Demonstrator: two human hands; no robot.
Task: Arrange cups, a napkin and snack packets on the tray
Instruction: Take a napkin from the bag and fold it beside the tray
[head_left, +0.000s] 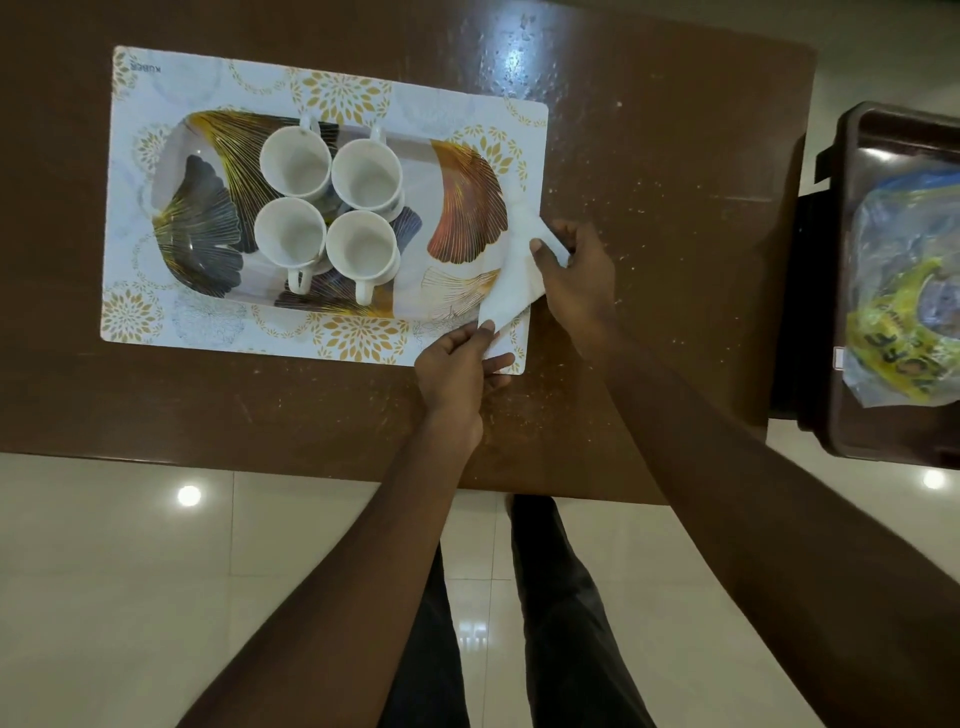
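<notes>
**Setting the napkin on the tray's right end**

Both grips pinch the napkin (511, 291): the left hand (457, 371) nips its near corner between thumb and fingers, the right hand (576, 275) nips its far edge. Stretched between them, the napkin lies over the right end of the tray (208, 244), partly spilling past the rim onto the mat (171, 83).

To do it well, I would draw it taut, shift it left until it sits wholly inside the rim, then flatten it before letting go; thin paper creases and slides easily on a glossy surface.

Four white glazed cups (327, 208) stand clustered at the tray's middle. Tray is oval, slick, leaf-printed. Packets (904, 291), crinkly plastic, wait in a brown bin (841, 270) far right of the tray, off the desk (649, 156).
</notes>
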